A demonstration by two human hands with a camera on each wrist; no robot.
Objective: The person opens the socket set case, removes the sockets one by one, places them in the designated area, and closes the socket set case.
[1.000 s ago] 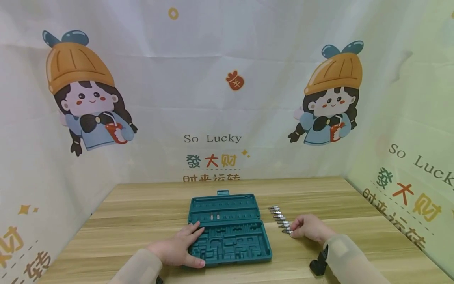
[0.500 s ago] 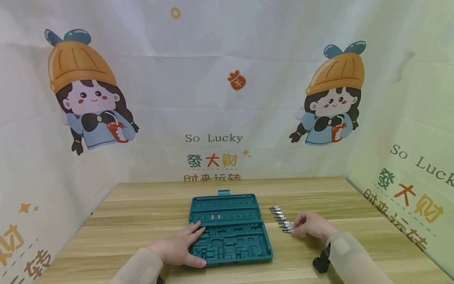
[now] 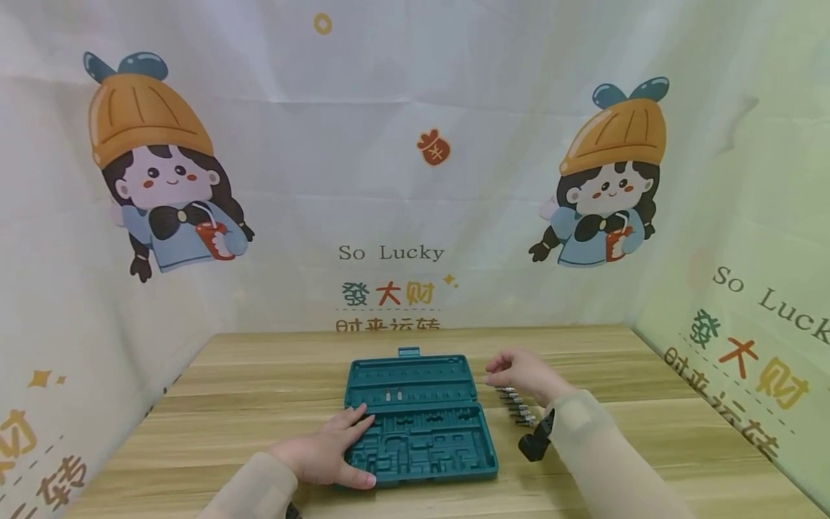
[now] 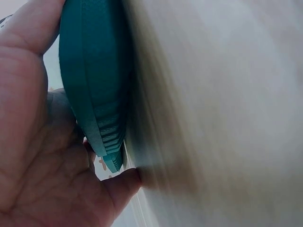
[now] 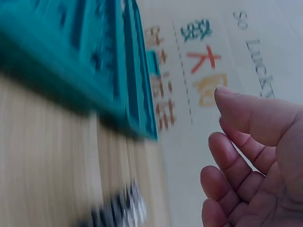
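Note:
An open teal tool case [image 3: 415, 378] lies on the wooden table [image 3: 648, 432], with two small bits [image 3: 393, 396] seated in its lid. My left hand [image 3: 324, 454] rests on the case's front left corner, fingers flat on the tray and thumb along the front edge; the left wrist view shows the case edge [image 4: 90, 75] against my palm [image 4: 38, 156]. My right hand [image 3: 519, 373] hovers by the lid's right edge, above a row of several silver bits [image 3: 519, 409]. In the right wrist view its fingers [image 5: 236, 156] are loosely curled with nothing seen in them, beside the case [image 5: 94, 61].
Printed fabric walls [image 3: 389, 216] close in the table at the back and on both sides. A black wrist strap [image 3: 533, 441] sits on my right forearm. Bare wood lies to the left and right of the case.
My right hand has left the near end of the bit row and moved up and left to the lid's right edge. The left hand and case have stayed put.

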